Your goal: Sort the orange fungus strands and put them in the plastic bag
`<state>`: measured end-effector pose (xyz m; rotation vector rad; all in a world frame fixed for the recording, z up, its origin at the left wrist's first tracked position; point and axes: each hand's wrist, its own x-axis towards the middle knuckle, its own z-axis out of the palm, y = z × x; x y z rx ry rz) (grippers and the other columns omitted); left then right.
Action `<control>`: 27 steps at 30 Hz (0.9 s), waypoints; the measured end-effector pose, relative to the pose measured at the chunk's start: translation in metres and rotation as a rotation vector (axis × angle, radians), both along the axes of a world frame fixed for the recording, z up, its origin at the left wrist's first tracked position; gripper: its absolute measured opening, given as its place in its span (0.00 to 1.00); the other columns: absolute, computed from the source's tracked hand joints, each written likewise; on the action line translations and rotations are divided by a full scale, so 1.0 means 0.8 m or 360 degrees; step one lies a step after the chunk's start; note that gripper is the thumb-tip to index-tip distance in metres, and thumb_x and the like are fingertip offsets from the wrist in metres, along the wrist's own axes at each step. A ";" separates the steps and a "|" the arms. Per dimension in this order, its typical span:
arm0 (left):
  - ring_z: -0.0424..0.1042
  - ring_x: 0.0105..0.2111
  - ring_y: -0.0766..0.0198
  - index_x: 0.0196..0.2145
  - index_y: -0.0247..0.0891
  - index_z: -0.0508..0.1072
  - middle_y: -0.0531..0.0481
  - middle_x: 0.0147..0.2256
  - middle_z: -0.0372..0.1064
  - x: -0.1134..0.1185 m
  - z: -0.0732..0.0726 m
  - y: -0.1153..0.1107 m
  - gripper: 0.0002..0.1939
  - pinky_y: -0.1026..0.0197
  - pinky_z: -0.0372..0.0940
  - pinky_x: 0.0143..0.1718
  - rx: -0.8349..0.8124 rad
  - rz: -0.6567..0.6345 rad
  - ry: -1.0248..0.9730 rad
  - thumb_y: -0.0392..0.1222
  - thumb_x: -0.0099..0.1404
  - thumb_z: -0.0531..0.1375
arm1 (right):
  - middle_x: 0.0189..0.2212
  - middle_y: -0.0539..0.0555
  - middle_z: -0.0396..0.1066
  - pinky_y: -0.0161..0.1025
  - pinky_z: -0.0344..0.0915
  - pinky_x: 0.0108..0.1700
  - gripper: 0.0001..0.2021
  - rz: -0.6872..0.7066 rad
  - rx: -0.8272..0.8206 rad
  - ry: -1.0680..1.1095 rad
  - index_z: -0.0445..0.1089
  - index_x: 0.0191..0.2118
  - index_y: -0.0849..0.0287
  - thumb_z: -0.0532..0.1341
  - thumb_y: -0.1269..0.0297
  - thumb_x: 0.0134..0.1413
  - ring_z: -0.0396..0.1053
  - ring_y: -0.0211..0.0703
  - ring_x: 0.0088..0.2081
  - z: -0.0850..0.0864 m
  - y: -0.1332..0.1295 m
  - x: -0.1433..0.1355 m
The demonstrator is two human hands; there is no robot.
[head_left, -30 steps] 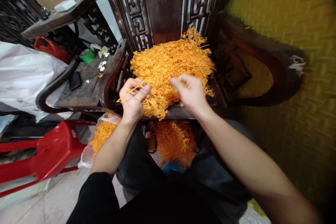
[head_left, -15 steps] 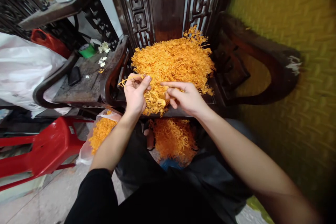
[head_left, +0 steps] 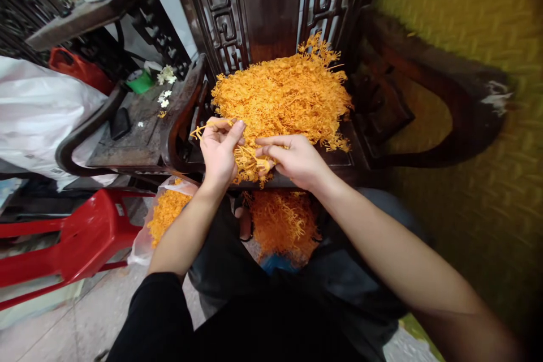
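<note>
My left hand (head_left: 219, 150) is closed, thumb against fingers, around an orange branched plastic sprig (head_left: 198, 131) whose thin forked end pokes out to the left. Close by on the right, my right hand (head_left: 299, 163) is pinched, thumb and fingers together, on orange plastic strands (head_left: 263, 163) in front of the left palm. Whether these strands belong to the same sprig I cannot tell. Just beyond both hands, a big heap of orange branched plastic sprigs (head_left: 284, 90) covers the seat of a dark carved wooden chair (head_left: 271, 25).
More orange sprigs (head_left: 284, 223) lie below the seat between my legs, above something blue (head_left: 278, 263). At left stand a plastic bag of orange pieces (head_left: 167, 212), a red plastic stool (head_left: 89, 237) and a wooden side table (head_left: 127, 150) with a green tape roll (head_left: 139, 81) and white bits (head_left: 164, 97).
My right hand has shifted slightly left, and its thumb and fingers have closed together on the orange strands. My left hand keeps its hold in nearly the same place. The view has shifted slightly.
</note>
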<state>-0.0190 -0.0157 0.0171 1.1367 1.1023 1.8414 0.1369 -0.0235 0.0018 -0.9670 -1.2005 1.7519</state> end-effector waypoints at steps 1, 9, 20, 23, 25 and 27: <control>0.65 0.23 0.74 0.31 0.39 0.65 0.57 0.31 0.69 -0.001 0.000 0.002 0.25 0.66 0.62 0.26 -0.0005 0.0019 -0.0023 0.50 0.52 0.78 | 0.27 0.54 0.77 0.36 0.49 0.20 0.15 -0.0019 0.0007 0.0025 0.78 0.45 0.62 0.70 0.58 0.55 0.66 0.35 0.17 -0.001 0.000 0.001; 0.67 0.27 0.71 0.32 0.40 0.67 0.56 0.32 0.68 -0.006 -0.007 0.011 0.25 0.66 0.62 0.27 0.0048 0.0229 0.0019 0.51 0.52 0.78 | 0.27 0.51 0.71 0.40 0.62 0.37 0.21 -0.0074 0.0709 -0.0363 0.75 0.32 0.57 0.63 0.42 0.64 0.68 0.41 0.31 0.013 -0.018 0.006; 0.65 0.23 0.73 0.34 0.39 0.72 0.57 0.29 0.70 -0.027 -0.019 0.032 0.19 0.67 0.60 0.25 0.0101 0.0463 0.0338 0.53 0.60 0.73 | 0.18 0.45 0.55 0.39 0.49 0.28 0.28 0.0090 0.0619 -0.0353 0.64 0.24 0.57 0.58 0.39 0.66 0.52 0.35 0.23 0.012 -0.019 0.001; 0.67 0.24 0.73 0.34 0.39 0.70 0.56 0.31 0.70 -0.013 -0.019 0.025 0.22 0.68 0.61 0.25 0.0129 0.0361 0.0315 0.56 0.59 0.73 | 0.18 0.46 0.58 0.37 0.49 0.28 0.28 0.0102 0.0503 -0.0235 0.70 0.25 0.59 0.63 0.36 0.60 0.53 0.34 0.22 0.004 -0.013 0.000; 0.67 0.24 0.74 0.34 0.39 0.69 0.56 0.32 0.70 -0.005 -0.020 0.021 0.23 0.68 0.62 0.25 0.0149 0.0312 0.0324 0.57 0.59 0.73 | 0.22 0.48 0.66 0.37 0.54 0.31 0.26 0.0095 0.0537 -0.0243 0.74 0.28 0.60 0.68 0.37 0.54 0.60 0.36 0.26 0.000 -0.011 -0.003; 0.67 0.23 0.75 0.34 0.38 0.69 0.56 0.32 0.70 0.001 -0.019 0.018 0.23 0.68 0.62 0.25 0.0142 0.0278 0.0352 0.57 0.59 0.73 | 0.23 0.49 0.67 0.37 0.56 0.31 0.26 0.0050 0.0550 -0.0249 0.76 0.30 0.60 0.68 0.38 0.53 0.61 0.37 0.27 -0.004 -0.010 -0.006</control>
